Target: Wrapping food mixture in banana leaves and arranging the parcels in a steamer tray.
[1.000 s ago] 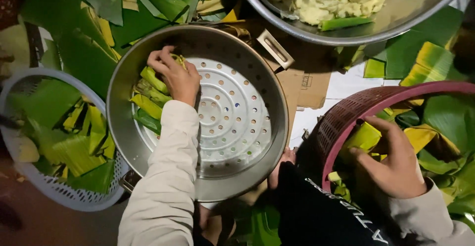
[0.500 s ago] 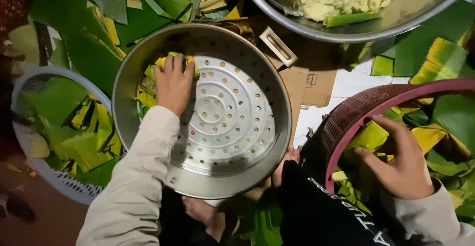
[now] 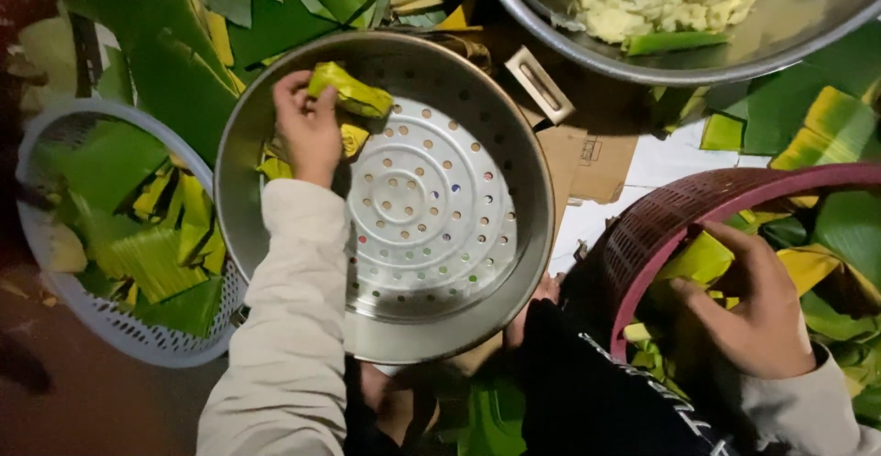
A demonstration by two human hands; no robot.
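Note:
My left hand reaches into a round metal steamer pot with a perforated tray. It grips a green-yellow leaf-wrapped parcel at the pot's far left side, above other leaf parcels lying against the wall. My right hand is inside a dark red plastic basket at the right, closed on a folded yellow-green leaf parcel.
A white plastic basket of cut banana leaves stands at the left. A large metal bowl of pale yellow mash sits at the top right. Loose leaves and cardboard cover the floor. My bare feet show below the pot.
My left hand has moved from pressing parcels at the pot's left side toward the far rim, now with one parcel in its fingers. My right hand stays in the red basket.

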